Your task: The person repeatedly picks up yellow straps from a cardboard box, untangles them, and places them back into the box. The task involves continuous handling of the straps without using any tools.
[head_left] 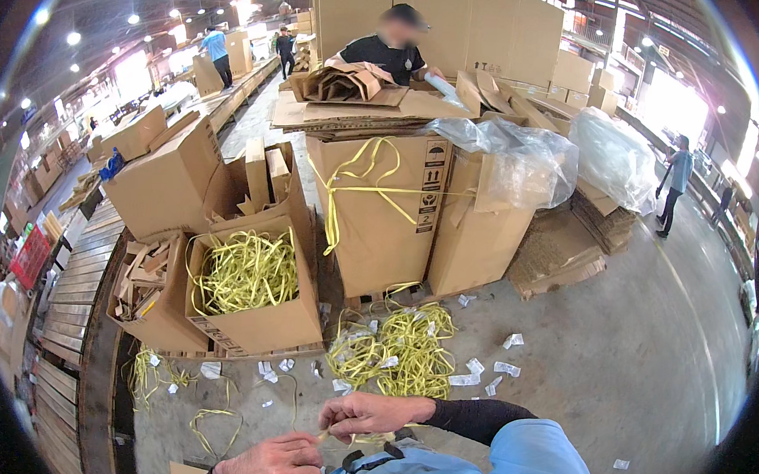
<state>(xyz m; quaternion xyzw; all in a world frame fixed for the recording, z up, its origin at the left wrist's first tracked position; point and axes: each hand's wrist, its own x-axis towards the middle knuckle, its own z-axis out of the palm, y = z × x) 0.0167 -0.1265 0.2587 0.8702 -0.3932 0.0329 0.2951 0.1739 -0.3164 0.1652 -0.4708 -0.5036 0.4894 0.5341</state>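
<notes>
My left hand (272, 462) and my right hand (378, 413) are close together in front of my body at the lower edge. The fingers of both are closed in a pinch on a yellow packing strap (324, 436), of which only a short piece shows between them. More yellow strap shows under my right hand. Just beyond the hands, a tangled heap of yellow straps (417, 349) lies on the floor. An open cardboard box (257, 332) to the left is filled with similar straps.
Tall cardboard boxes (380, 228) with a strap across them stand ahead, flat cardboard and clear plastic film (518, 163) on top. A co-worker (396, 56) stands behind. White paper scraps (507, 369) litter the floor. A roller conveyor (76, 300) runs along the left.
</notes>
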